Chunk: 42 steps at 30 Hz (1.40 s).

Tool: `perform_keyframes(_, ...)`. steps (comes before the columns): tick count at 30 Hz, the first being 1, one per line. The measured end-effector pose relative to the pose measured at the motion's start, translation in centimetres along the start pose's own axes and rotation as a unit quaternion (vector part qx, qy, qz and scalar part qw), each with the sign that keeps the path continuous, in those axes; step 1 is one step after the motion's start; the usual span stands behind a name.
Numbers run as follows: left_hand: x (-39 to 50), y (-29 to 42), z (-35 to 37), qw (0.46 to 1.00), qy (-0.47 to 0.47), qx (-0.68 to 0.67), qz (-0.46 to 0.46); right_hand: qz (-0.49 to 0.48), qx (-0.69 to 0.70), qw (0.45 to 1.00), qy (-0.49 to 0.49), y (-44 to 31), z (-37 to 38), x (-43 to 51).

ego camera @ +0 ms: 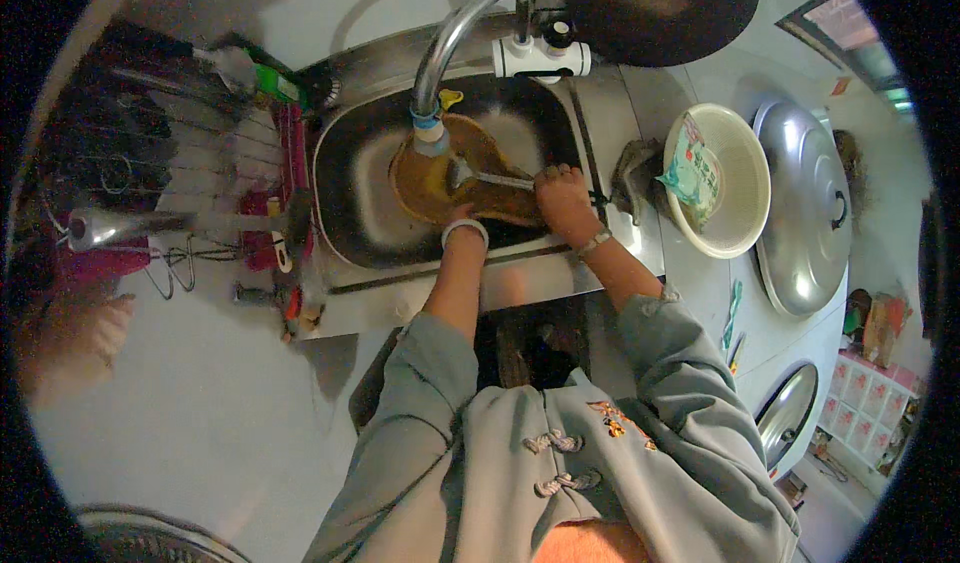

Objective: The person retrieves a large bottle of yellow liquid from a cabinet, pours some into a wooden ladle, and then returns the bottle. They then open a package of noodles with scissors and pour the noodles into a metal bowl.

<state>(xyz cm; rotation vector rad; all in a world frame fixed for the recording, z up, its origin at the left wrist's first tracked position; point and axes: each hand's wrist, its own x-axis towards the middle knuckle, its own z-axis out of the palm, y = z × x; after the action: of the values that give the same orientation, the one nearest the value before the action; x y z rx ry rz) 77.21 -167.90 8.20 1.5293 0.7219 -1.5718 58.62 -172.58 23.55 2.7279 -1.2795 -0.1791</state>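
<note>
A brown gourd ladle (420,195) lies tilted inside the stainless-steel sink (352,252), its bowl under the faucet outlet (430,132). My left hand (460,213), below a pale bangle, grips the ladle's near rim; its thumb shows and the other fingers are hidden. My right hand (561,194) is closed around the handle of a pale, long-handled utensil (499,180). The utensil's head rests within the bowl, but blur hides whether it is a spoon or a brush. The ladle's narrow end reaches under my right hand.
The curved chrome faucet (450,34) arches over the sink. A wire dish rack (210,139) stands left. On the right are a grey cloth (634,177), a cream plastic basket (731,210) holding a green packet, and a large metal lid (802,210). A dark round pan (660,8) stands behind.
</note>
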Motion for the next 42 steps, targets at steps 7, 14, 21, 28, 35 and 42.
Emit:
perform_keyframes(7,-1.2,0.4,1.0,0.997,0.056,-0.053,0.023,0.075,0.135,0.988,-0.023,-0.2,-2.2,-2.5)
perform_keyframes(14,-2.9,1.5,-0.2,0.994,0.056,-0.068,0.065,0.194,0.244,0.949,0.054,-0.3,-5.3,-5.9)
perform_keyframes(21,-4.6,3.7,-1.2,0.992,0.053,-0.053,0.097,0.282,0.257,0.924,-0.013,0.4,-5.3,-7.2)
perform_keyframes(28,-5.9,5.9,-3.8,0.987,0.005,0.026,0.158,0.227,0.123,0.963,-0.081,-0.6,-4.1,-4.1)
perform_keyframes(35,-10.1,7.4,-5.8,0.950,-0.045,0.128,0.281,0.185,0.060,0.973,-0.121,-2.5,-3.6,-2.3)
perform_keyframes(42,-11.6,7.7,-6.8,0.936,-0.138,0.130,0.297,0.178,0.142,0.969,0.093,1.7,-6.5,1.5)
